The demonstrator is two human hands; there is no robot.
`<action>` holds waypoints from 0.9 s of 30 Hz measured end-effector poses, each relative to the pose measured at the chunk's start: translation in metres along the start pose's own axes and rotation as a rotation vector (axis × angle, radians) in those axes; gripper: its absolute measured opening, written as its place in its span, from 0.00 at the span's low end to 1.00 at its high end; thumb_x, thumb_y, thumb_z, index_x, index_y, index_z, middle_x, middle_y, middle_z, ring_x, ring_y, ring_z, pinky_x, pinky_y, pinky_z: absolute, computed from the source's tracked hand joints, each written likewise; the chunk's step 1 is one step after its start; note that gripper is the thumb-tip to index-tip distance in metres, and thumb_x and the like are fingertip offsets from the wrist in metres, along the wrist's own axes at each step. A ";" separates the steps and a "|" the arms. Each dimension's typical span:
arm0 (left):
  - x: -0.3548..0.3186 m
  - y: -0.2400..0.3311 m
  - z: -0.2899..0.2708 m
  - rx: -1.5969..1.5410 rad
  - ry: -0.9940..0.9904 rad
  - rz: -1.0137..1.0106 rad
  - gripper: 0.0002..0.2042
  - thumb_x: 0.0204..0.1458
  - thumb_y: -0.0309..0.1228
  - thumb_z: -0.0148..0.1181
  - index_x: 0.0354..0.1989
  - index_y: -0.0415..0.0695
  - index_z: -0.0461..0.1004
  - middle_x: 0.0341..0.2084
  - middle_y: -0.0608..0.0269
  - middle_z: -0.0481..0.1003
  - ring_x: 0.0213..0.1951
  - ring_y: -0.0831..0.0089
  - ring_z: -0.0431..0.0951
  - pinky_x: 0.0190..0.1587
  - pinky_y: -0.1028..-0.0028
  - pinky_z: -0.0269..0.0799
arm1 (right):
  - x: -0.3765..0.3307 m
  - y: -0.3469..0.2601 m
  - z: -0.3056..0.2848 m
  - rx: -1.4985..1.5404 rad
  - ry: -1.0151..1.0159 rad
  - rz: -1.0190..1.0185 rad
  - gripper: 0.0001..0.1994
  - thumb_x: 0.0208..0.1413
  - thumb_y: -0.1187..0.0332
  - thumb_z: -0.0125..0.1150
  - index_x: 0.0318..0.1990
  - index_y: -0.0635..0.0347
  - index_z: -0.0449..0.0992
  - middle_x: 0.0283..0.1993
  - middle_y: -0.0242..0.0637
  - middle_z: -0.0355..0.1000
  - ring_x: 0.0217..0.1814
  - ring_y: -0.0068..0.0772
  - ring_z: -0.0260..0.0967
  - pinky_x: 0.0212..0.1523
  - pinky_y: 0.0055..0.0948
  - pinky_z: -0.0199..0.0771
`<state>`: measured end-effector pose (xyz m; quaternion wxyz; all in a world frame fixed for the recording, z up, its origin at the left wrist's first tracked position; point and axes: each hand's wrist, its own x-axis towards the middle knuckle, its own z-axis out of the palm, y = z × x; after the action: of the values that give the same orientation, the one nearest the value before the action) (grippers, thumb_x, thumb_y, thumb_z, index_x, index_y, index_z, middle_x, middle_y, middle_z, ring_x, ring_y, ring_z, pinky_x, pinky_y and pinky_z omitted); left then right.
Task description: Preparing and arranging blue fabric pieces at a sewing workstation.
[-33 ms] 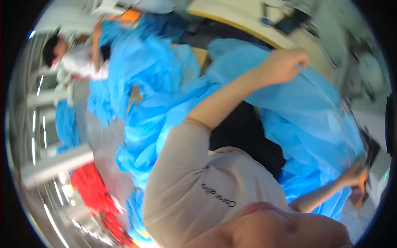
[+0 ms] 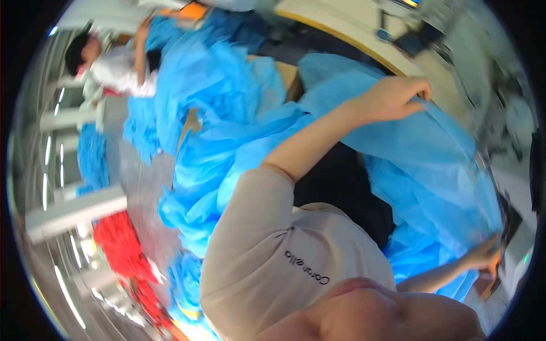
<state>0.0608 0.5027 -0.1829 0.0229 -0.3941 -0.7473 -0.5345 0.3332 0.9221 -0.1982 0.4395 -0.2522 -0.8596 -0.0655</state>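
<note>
Carton (image 2: 288,75), blue fabric (image 2: 213,91) heaped against it

Both hands (image 2: 395,99) at blue fabric (image 2: 421,142)

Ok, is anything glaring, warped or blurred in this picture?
Head view: strip lights glare at left; head view: the yellow table edge looks bowed; head view: the right hand looks soft near the picture's rim.
</note>
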 end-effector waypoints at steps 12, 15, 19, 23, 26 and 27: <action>-0.383 -0.232 -0.199 1.119 0.263 -1.441 0.14 0.53 0.37 0.49 0.41 0.40 0.69 0.35 0.47 0.76 0.37 0.51 0.78 0.33 0.56 0.74 | 0.019 -0.029 0.003 0.517 0.101 0.524 0.18 0.53 0.56 0.60 0.34 0.66 0.71 0.32 0.44 0.69 0.30 0.36 0.66 0.30 0.36 0.69; -0.334 -0.243 -0.192 0.953 0.268 -1.094 0.09 0.51 0.31 0.49 0.36 0.39 0.68 0.28 0.44 0.75 0.32 0.47 0.76 0.32 0.53 0.72 | 0.022 -0.060 -0.012 0.317 0.210 0.437 0.22 0.50 0.55 0.64 0.16 0.62 0.67 0.17 0.37 0.63 0.17 0.30 0.59 0.20 0.35 0.59; -0.206 -0.223 -0.159 0.424 0.916 -0.893 0.13 0.52 0.33 0.53 0.37 0.34 0.65 0.28 0.40 0.73 0.33 0.40 0.72 0.35 0.54 0.66 | 0.022 -0.048 -0.015 0.196 0.135 0.472 0.19 0.51 0.55 0.63 0.24 0.63 0.69 0.24 0.40 0.66 0.22 0.32 0.63 0.23 0.36 0.64; -0.149 -0.231 -0.124 0.149 1.427 -0.672 0.14 0.55 0.32 0.51 0.41 0.32 0.64 0.28 0.40 0.72 0.35 0.43 0.72 0.36 0.57 0.65 | 0.031 -0.061 -0.003 -0.081 -0.078 0.623 0.20 0.51 0.56 0.64 0.44 0.64 0.75 0.43 0.44 0.74 0.36 0.36 0.73 0.36 0.35 0.75; -0.115 -0.197 -0.102 0.070 1.455 -0.598 0.14 0.57 0.32 0.48 0.44 0.33 0.65 0.27 0.44 0.73 0.31 0.46 0.73 0.36 0.58 0.67 | 0.030 -0.012 0.001 -0.025 0.071 0.157 0.20 0.51 0.54 0.64 0.46 0.58 0.75 0.42 0.40 0.74 0.41 0.40 0.72 0.40 0.33 0.73; -0.124 -0.199 -0.107 0.073 1.455 -0.600 0.14 0.57 0.32 0.48 0.44 0.33 0.65 0.27 0.44 0.73 0.31 0.46 0.73 0.36 0.58 0.67 | 0.034 -0.029 -0.008 -0.039 -0.093 -0.149 0.21 0.51 0.53 0.63 0.47 0.58 0.75 0.41 0.41 0.73 0.41 0.42 0.71 0.40 0.33 0.72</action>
<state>-0.0171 0.3214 -0.3487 0.3740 0.2742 -0.6361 -0.6167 0.3083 0.9067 -0.1632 0.3880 -0.1988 -0.8940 -0.1031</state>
